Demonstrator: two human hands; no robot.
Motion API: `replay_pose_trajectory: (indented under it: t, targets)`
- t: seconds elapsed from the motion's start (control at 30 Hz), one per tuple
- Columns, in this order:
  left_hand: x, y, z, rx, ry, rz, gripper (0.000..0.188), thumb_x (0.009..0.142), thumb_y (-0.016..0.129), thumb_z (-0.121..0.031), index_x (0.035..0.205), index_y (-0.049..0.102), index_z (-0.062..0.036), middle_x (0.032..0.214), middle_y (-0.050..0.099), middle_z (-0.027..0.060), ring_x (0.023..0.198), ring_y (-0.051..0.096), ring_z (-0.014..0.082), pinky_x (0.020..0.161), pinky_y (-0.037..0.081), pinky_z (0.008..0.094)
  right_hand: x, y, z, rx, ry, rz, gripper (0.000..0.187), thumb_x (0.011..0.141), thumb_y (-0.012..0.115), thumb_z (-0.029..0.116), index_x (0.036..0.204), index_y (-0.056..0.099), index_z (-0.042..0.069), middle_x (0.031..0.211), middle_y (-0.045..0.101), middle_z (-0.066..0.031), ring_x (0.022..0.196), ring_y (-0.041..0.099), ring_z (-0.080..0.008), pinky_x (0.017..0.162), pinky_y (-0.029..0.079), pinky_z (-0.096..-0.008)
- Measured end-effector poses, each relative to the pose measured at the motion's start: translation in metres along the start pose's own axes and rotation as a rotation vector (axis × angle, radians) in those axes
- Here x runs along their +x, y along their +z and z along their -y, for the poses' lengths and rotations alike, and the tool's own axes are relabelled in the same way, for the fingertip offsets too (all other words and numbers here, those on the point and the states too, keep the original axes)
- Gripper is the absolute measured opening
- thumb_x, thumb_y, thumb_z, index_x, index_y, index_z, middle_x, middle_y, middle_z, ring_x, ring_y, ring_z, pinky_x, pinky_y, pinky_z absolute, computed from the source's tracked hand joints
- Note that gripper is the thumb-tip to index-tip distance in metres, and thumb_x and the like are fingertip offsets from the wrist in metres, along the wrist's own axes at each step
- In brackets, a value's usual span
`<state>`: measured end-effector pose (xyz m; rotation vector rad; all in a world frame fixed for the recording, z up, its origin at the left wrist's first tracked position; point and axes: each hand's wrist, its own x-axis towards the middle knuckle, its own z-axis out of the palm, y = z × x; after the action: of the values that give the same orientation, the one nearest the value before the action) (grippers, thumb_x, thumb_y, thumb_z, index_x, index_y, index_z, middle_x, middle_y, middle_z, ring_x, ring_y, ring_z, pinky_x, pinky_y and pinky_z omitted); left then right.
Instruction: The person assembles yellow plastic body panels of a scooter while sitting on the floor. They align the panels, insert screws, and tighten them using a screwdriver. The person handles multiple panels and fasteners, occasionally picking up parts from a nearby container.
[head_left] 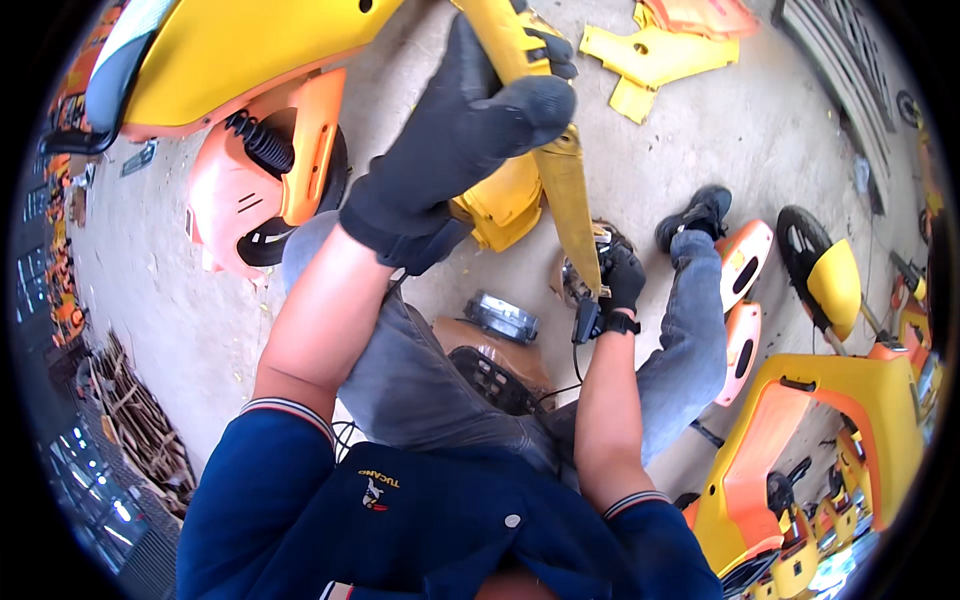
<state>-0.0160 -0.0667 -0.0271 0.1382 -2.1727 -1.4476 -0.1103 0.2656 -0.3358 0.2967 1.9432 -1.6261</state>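
Note:
My left hand point(470, 130), in a black glove, wraps its fingers and thumb around a long yellow scooter trim piece point(568, 195). This narrow piece slants down from the top of the view toward my other hand. My right hand point(622, 277), also gloved, is closed at the lower end of the piece, beside a round part with shiny metal point(574, 282). What its fingers grip is partly hidden. A small black box with a cable point(586, 322) lies by my right wrist. Behind the trim piece sits a yellow plastic part point(503, 205).
A clear-lensed lamp point(502, 316) rests on a cardboard box point(470, 338) between my legs. A yellow scooter body point(250, 55) with an orange wheel section point(245, 195) stands left. Yellow panels point(660, 58) lie ahead; a yellow-orange frame point(740, 470) stands right.

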Motion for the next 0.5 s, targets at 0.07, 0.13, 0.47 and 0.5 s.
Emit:
replay_pose_trajectory:
  t: [0.07,0.13,0.47,0.5]
  targets:
    - [0.003,0.017,-0.017,-0.488,-0.193,-0.17,0.058,0.084,0.08,-0.024,0.127,0.047,-0.0051,0.107,0.059,0.006,0.098,0.059,0.0162,0.086,0.05,0.0312,-0.013,-0.005,0.021,-0.076,-0.163,0.017,0.011,0.092,0.062,0.015,0.083,0.065,0.01,0.072,0.063,-0.003,0.062,0.061,-0.015,0.056,0.05,-0.0306]
    - [0.001,0.016,-0.026,-0.61,-0.265,-0.159,0.076,0.082,0.082,-0.033,0.136,0.037,-0.0049,0.113,0.056,0.0057,0.104,0.056,0.014,0.089,0.05,0.0314,-0.029,-0.01,0.045,-0.031,-0.165,0.006,0.012,0.095,0.06,0.016,0.087,0.065,0.009,0.072,0.06,0.0001,0.059,0.057,-0.0111,0.053,0.047,-0.0267]
    - [0.001,0.013,-0.021,-0.422,-0.25,-0.147,0.091,0.075,0.085,-0.05,0.133,0.039,0.0013,0.116,0.054,0.0098,0.108,0.054,0.0173,0.092,0.049,0.0331,-0.133,0.017,0.205,0.181,-0.242,0.192,0.012,0.099,0.061,0.016,0.101,0.063,0.004,0.078,0.059,-0.0009,0.062,0.054,-0.0065,0.053,0.046,-0.0196]
    - [0.001,0.014,-0.022,-0.436,-0.24,-0.148,0.09,0.075,0.085,-0.05,0.132,0.039,0.0016,0.114,0.054,0.0098,0.107,0.054,0.0175,0.092,0.049,0.0331,-0.138,0.019,0.214,0.212,-0.242,0.226,0.012,0.098,0.062,0.015,0.102,0.064,0.004,0.081,0.059,-0.001,0.063,0.054,-0.0063,0.054,0.045,-0.019]
